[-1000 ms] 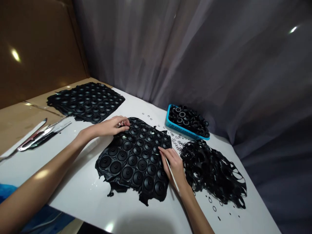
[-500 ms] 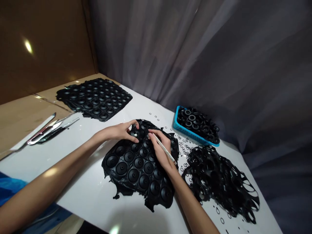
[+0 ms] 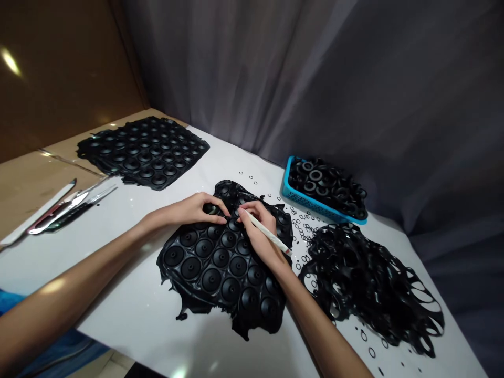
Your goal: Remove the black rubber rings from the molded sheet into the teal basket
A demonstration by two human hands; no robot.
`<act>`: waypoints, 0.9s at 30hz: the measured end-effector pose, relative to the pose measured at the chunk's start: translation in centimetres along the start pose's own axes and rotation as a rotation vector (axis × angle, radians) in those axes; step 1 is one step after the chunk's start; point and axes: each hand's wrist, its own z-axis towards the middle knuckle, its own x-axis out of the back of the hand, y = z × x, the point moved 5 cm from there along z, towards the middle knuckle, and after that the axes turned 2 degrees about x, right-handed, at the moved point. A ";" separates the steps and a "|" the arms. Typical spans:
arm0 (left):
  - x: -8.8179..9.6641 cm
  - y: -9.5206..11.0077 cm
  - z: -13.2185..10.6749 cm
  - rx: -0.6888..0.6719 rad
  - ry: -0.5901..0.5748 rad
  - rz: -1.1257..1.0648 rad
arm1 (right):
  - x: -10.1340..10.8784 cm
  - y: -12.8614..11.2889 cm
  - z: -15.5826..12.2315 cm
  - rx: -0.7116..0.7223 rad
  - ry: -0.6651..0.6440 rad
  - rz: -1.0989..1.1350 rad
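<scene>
A black molded rubber sheet (image 3: 220, 257) with rows of round cup shapes and ragged edges lies in front of me. On its far part, the thumb and index finger of my left hand (image 3: 199, 210) come together, pinching the rubber. My right hand (image 3: 260, 228) is closed, pen-like, around a slim white stick-like tool (image 3: 268, 232). The tool's working tip is hidden among my right fingers, close to my left fingertips. Part of the sheet is covered by both hands.
A blue basket (image 3: 311, 203) full of black rings stands at the back right. Torn black rubber scrap (image 3: 370, 289) is heaped at right, with thin rings scattered around. Another molded sheet (image 3: 145, 149) lies back left, near tweezers and blade-like tools (image 3: 63, 210). Grey curtain hangs behind.
My left thumb and index finger have drawn closer together on the sheet. The right hand still holds the white tool at nearly the same spot. The view has shifted slightly.
</scene>
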 end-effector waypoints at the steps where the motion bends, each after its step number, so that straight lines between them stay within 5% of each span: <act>1: -0.1 -0.1 0.0 -0.003 0.013 0.001 | 0.0 0.0 -0.1 -0.003 0.000 0.001; 11: -0.4 0.4 -0.2 -0.098 0.029 0.124 | 0.5 -0.9 -0.8 0.046 -0.055 -0.070; 27: -1.6 0.2 -0.2 -0.144 0.252 0.217 | 0.9 -1.3 -2.2 0.076 -0.171 -0.150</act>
